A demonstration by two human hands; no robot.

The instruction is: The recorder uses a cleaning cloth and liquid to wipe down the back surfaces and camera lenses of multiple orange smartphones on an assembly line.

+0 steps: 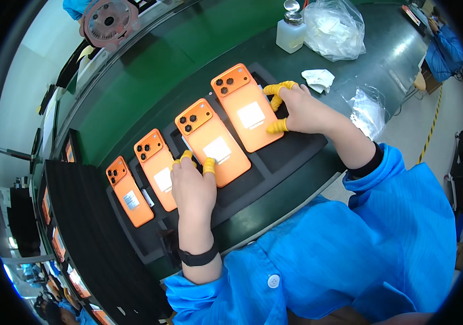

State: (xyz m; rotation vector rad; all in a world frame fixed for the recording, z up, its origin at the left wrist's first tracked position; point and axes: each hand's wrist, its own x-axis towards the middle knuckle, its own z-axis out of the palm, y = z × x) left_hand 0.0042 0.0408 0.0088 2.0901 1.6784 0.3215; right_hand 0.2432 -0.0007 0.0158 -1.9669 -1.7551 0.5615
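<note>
Four orange phones lie in a slanting row, backs up with camera bumps at the far end and pale labels on them: a rightmost phone (pixel 248 130), a third phone (pixel 227 172), a second phone (pixel 147 170) and a leftmost phone (pixel 125 181). They rest in a dark foam tray (pixel 296 146). Yellow finger cots cover several of my fingertips. My left hand (pixel 193 189) is open over the gap between the second and third phones, a fingertip over the third one's lower left. My right hand (pixel 302 111) has fingers and thumb apart by the rightmost phone's right edge; contact is unclear.
On the green table (pixel 231 32) stand a pump bottle (pixel 291 33) and a clear plastic bag (pixel 334 30). A crumpled white wipe (pixel 318 80) and another clear bag (pixel 368 114) lie at the right. Black stacked trays (pixel 96 238) rise at the left. A person (pixel 445 51) sits far right.
</note>
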